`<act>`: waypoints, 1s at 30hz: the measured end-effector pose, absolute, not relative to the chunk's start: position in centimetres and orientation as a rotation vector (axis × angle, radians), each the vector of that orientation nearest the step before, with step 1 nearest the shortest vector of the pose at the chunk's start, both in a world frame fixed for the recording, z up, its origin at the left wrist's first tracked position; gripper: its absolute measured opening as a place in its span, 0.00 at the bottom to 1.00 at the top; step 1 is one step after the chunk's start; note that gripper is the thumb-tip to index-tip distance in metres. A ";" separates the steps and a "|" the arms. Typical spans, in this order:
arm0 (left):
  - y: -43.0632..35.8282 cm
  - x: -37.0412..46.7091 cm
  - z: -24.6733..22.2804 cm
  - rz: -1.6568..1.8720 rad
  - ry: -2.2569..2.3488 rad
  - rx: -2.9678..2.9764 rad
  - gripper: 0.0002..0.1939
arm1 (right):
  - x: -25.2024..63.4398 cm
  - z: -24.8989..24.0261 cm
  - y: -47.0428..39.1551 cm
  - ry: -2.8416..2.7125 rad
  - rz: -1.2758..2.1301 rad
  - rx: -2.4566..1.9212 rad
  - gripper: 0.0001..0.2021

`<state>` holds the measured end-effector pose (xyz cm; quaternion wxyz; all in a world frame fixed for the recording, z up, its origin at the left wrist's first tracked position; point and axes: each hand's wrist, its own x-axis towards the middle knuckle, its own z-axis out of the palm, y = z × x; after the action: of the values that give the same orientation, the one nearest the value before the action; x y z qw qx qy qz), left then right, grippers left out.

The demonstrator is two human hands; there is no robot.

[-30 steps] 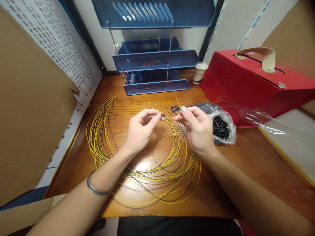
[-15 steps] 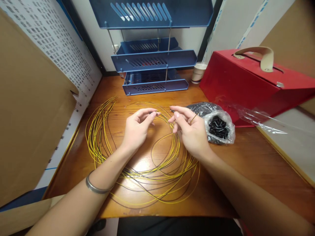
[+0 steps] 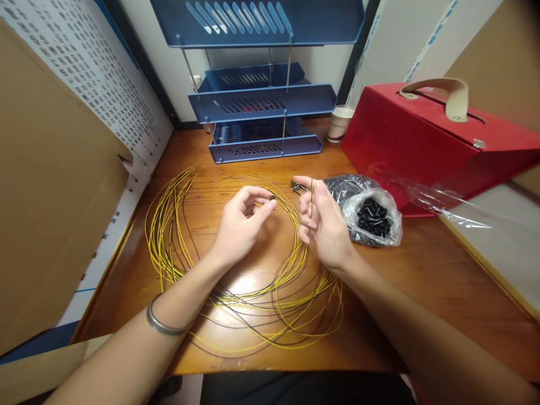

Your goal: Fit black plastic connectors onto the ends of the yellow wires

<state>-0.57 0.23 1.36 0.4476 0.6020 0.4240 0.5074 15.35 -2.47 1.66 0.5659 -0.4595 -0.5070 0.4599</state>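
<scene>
My left hand [image 3: 244, 225] is closed, with a small black piece [image 3: 272, 197] pinched between thumb and fingertips. Across from it, my right hand [image 3: 329, 225] has its thumb pressed to the index finger on a thin yellow-and-black wire [image 3: 312, 197], whose end stands up from the grip. The other right fingers curl loosely. Just behind the right fingertips lie several small black pieces [image 3: 297, 188], partly hidden. Coiled yellow and black wires [image 3: 291, 287] spread on the table under both hands, and a second bundle [image 3: 164, 236] curves to the left.
A plastic bag [image 3: 394, 225] of small black pieces [image 3: 373, 218] sits right of my right hand. Behind stand a blue tray rack [image 3: 265, 147], a paper cup [image 3: 340, 124] and a red box [image 3: 405, 146]. A cardboard sheet [image 3: 59, 185] rises at the left.
My right hand has turned upright and shifted slightly, its thumb now up against the wire. My left hand has moved a little right, the black piece showing more at its fingertips.
</scene>
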 end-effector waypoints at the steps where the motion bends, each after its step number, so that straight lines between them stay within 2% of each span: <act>1: 0.2 -0.6 1.4 1.248 1.063 1.521 0.11 | 15.3 1.7 -2.4 -1.118 1.135 -1.065 0.25; 4: 0.2 -0.8 1.4 1.237 1.095 1.583 0.09 | 15.3 1.6 -2.0 -0.991 1.206 -1.079 0.23; 13: 0.4 -0.6 1.5 1.276 1.051 1.443 0.11 | 15.4 1.1 -1.9 -1.203 1.016 -1.132 0.13; 21: 0.4 -0.6 1.5 1.270 0.989 1.344 0.15 | 15.1 1.3 -2.3 -1.288 0.915 -1.182 0.09; 30: 0.4 -0.7 1.7 1.281 1.044 1.290 0.17 | 15.0 1.6 -2.8 -1.388 0.813 -1.285 0.10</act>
<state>-0.74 0.43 1.72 0.4991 0.5332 0.4316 0.5294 15.01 -2.77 1.62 0.5150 -0.5350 -0.5778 0.3386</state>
